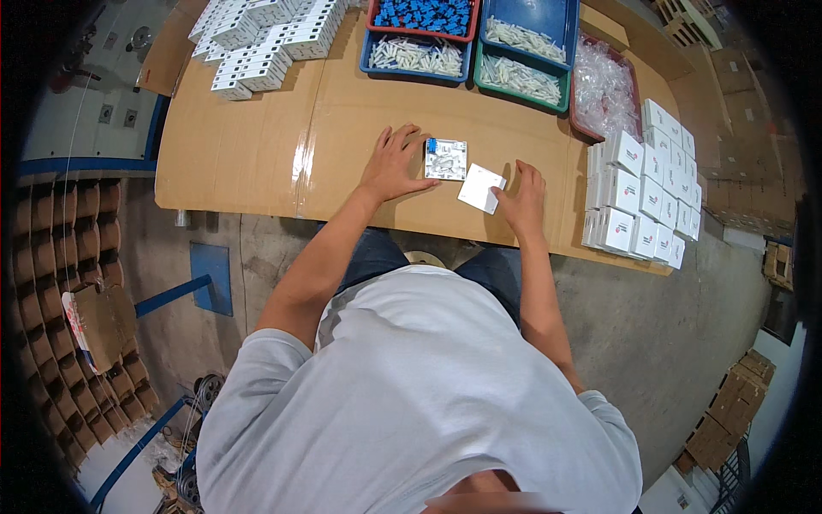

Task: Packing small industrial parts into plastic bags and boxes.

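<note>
A square white housing lies open-side up on the cardboard-covered table, with a small blue block in its upper left corner and pale or clear pieces inside, too small to name. My left hand rests just left of it, fingers spread, its thumb at the housing's lower left corner. To the right lies a flat white square cover, turned at an angle. My right hand is beside this cover, thumb on its right edge and fingers stretched out, apart from one another.
Along the far side stand a red bin of blue blocks, blue and green bins of white slim pieces, and a red bin of clear plastic bags. White boxed units stack at far left; white square units stack at right.
</note>
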Available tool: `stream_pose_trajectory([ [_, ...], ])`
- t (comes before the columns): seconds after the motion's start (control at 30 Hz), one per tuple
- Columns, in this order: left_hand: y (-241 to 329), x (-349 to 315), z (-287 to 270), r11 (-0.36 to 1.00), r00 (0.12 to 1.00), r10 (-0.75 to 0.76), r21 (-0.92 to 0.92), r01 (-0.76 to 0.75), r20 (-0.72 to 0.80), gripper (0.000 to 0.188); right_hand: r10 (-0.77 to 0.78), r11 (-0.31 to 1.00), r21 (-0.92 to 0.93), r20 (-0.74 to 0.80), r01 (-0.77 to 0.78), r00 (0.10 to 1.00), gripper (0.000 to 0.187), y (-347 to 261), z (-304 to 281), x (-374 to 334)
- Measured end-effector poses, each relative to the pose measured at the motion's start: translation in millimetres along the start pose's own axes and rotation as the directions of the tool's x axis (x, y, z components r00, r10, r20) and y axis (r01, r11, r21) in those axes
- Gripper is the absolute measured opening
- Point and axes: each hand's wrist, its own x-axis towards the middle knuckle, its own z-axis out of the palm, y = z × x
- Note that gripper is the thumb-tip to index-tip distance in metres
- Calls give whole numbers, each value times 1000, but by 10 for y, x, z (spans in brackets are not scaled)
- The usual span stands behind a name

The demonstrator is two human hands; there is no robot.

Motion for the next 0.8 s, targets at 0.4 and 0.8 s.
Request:
stream_pose_trajectory([
  [0.4,-2,13,17,1000,1000,-18,-8,18,11,88,-17,1000,-19,26,17,1000,52,33,57,-54],
  [0.8,-35,16,55,999,1000,-19,-33,19,-6,88,89,784,612,55,-104,994,50,200,186,-18],
])
